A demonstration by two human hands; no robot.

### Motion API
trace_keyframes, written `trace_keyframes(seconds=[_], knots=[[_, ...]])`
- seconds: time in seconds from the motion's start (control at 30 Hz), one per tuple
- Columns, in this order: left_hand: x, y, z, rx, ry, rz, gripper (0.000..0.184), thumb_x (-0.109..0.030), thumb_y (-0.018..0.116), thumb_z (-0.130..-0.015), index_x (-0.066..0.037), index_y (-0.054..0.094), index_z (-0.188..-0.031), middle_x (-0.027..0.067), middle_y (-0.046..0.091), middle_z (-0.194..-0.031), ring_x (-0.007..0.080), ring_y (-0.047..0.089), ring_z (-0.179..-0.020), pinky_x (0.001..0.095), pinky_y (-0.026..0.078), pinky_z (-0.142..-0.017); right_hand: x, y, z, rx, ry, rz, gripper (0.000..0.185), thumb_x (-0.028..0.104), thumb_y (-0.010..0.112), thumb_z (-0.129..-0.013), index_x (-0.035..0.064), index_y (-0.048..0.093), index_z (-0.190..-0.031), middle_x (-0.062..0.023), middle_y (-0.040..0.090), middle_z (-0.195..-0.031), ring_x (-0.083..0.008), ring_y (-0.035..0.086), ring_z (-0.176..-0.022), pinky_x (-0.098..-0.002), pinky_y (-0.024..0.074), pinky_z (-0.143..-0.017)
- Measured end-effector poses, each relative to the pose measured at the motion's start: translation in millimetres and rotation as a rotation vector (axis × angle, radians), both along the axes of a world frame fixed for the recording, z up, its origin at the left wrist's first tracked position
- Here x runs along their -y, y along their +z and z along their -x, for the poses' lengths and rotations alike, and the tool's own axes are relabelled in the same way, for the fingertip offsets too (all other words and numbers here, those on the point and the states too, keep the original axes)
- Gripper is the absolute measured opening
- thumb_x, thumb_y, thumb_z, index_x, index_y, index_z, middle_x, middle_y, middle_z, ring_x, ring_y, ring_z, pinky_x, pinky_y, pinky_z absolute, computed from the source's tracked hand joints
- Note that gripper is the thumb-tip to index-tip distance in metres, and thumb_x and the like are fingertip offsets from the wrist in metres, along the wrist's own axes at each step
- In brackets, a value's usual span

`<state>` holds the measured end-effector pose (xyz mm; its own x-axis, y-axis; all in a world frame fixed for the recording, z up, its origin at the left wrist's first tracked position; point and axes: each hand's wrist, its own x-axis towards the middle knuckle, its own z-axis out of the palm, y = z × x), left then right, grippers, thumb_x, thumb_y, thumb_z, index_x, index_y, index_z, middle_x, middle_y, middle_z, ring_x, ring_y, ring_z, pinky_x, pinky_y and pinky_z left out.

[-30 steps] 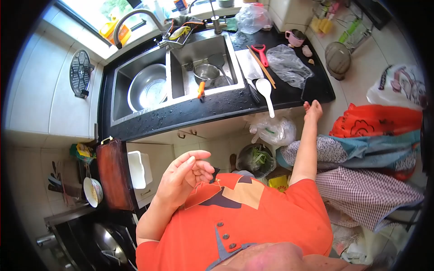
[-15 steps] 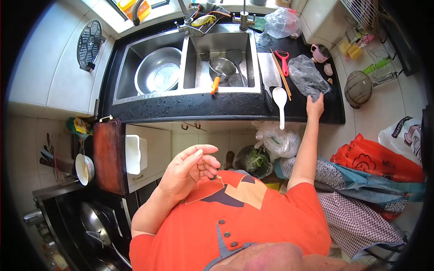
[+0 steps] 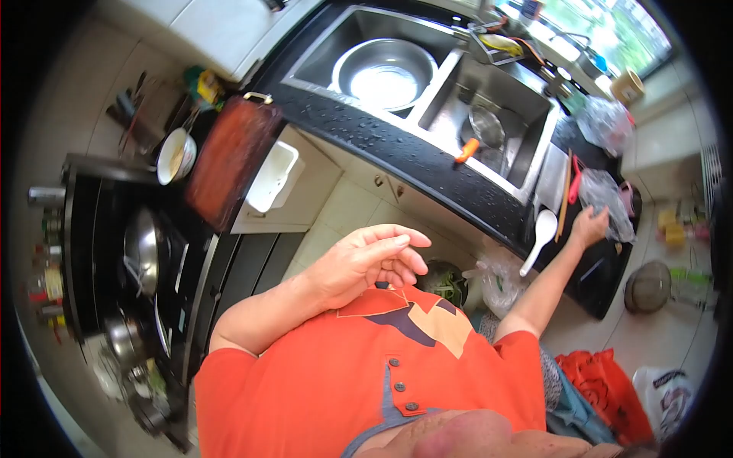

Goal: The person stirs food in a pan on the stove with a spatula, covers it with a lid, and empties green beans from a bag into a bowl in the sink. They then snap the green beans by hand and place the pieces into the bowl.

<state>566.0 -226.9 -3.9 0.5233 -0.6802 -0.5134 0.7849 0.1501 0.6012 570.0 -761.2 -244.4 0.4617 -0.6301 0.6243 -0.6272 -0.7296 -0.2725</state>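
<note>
Fingers [image 3: 413, 262] of our left hand [image 3: 363, 266], mid-frame, curl half-open, empty; frame right, our right hand [image 3: 589, 227] meets the plastic bag [image 3: 601, 189]; we cannot tell its grip.

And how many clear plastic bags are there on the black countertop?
2: one crumpled bag at the right hand, and one bulging bag farther back, near the window. Overlapping layers might hide more.

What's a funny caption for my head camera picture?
Right hand goes bag-visiting at clear plastic; left hand poses before orange shirt.
</note>
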Motion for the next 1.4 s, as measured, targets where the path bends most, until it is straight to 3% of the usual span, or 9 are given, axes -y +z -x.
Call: trace_keyframes(seconds=[0.1, 0.2, 0.3, 0.37, 0.57, 0.73, 0.97, 1.23, 1.4], knots=[[-5, 0, 2, 0.024, 0.04, -0.027, 0.032, -0.027, 0.048, -0.097, -0.003, 0.055, -0.117, 0.0076, 0.065, -0.094, 0.011, 0.062, -0.08, 0.0235, 0.05, -0.072, -38, 34, -4, 0.16, 0.01, 0.136, 0.04, 0.023, 0.061, -0.083, 0.0003, 0.058, -0.116, -0.0231, 0.062, -0.105, -0.035, 0.06, -0.099, -0.0423, 0.0462, -0.087], [-14, 0, 4, 0.014, 0.077, -0.04, 0.03, -0.027, 0.049, -0.097, -0.003, 0.056, -0.113, 0.0079, 0.066, -0.094, 0.0118, 0.062, -0.08, 0.0242, 0.05, -0.072, -76, 45, -18, 0.288, 0.228, -0.229, 0.029, 0.023, 0.056, -0.091, 0.0027, 0.063, -0.11, -0.0191, 0.064, -0.105, -0.0318, 0.064, -0.089, -0.0386, 0.0497, -0.078], [-31, 2, 9, 0.018, 0.11, -0.025, 0.026, -0.026, 0.048, -0.097, -0.004, 0.059, -0.105, 0.0084, 0.066, -0.093, 0.0128, 0.062, -0.079, 0.0255, 0.05, -0.072, -130, 56, -31, 0.263, 0.444, -0.493, 0.028, 0.023, 0.05, -0.094, 0.0018, 0.068, -0.091, -0.0108, 0.068, -0.079, -0.0206, 0.066, -0.074, -0.0316, 0.0498, -0.067], [-49, 0, 14, 0.059, 0.117, 0.02, 0.024, -0.025, 0.047, -0.098, -0.005, 0.06, -0.099, 0.0082, 0.066, -0.092, 0.0131, 0.062, -0.079, 0.0262, 0.05, -0.072, -169, 63, -40, 0.208, 0.572, -0.518, 0.031, 0.022, 0.049, -0.096, 0.0013, 0.063, -0.078, -0.0045, 0.062, -0.068, -0.0116, 0.059, -0.063, -0.0262, 0.0462, -0.06], [-119, 7, 39, 0.153, 0.248, 0.145, 0.027, -0.024, 0.047, -0.098, -0.006, 0.06, -0.083, 0.0062, 0.065, -0.081, 0.0133, 0.062, -0.075, 0.026, 0.05, -0.068, -311, 100, -59, 0.098, 0.875, -0.598, 0.038, 0.025, 0.054, -0.095, 0.0014, 0.056, -0.066, -0.0007, 0.052, -0.057, -0.0078, 0.043, -0.053, -0.0246, 0.0363, -0.051], [-182, 8, 58, 0.247, 0.352, 0.273, 0.029, -0.025, 0.051, -0.097, -0.008, 0.059, -0.075, 0.0033, 0.063, -0.075, 0.0117, 0.061, -0.069, 0.0259, 0.049, -0.065, -431, 112, -57, -0.022, 1.199, -0.642, 0.03, 0.018, 0.051, -0.097, -0.0002, 0.058, -0.074, -0.0038, 0.056, -0.06, -0.01, 0.05, -0.057, -0.0267, 0.04, -0.055], [-273, 3, 92, 0.236, 0.56, 0.253, 0.016, -0.022, 0.058, -0.093, -0.007, 0.06, -0.089, 0.0026, 0.063, -0.076, 0.0108, 0.061, -0.068, 0.0242, 0.05, -0.064, -587, 120, -26, -0.225, 1.455, -0.833, 0.018, 0.004, 0.051, -0.091, 0.0013, 0.061, -0.105, -0.0071, 0.062, -0.071, -0.013, 0.063, -0.068, -0.0254, 0.0493, -0.063], [-360, -6, 113, 0.414, 0.875, 0.127, 0.014, -0.008, 0.061, -0.088, -0.004, 0.058, -0.101, 0.0057, 0.063, -0.093, 0.0112, 0.061, -0.081, 0.0252, 0.049, -0.073, -688, 132, 1, -0.329, 1.667, -0.906, 0.017, 0.006, 0.06, -0.086, -0.0001, 0.064, -0.102, -0.0149, 0.066, -0.085, -0.02, 0.066, -0.076, -0.03, 0.0518, -0.066], [-369, -41, 85, 0.503, 0.918, -0.09, 0.025, 0.003, 0.062, -0.082, -0.002, 0.058, -0.106, -0.0002, 0.057, -0.089, 0.0069, 0.054, -0.079, 0.0219, 0.045, -0.069, -705, 146, 0, -0.237, 1.782, -0.679, 0.017, 0.005, 0.061, -0.084, 0.0006, 0.062, -0.1, -0.0125, 0.064, -0.084, -0.0226, 0.063, -0.069, -0.0297, 0.0497, -0.059]])
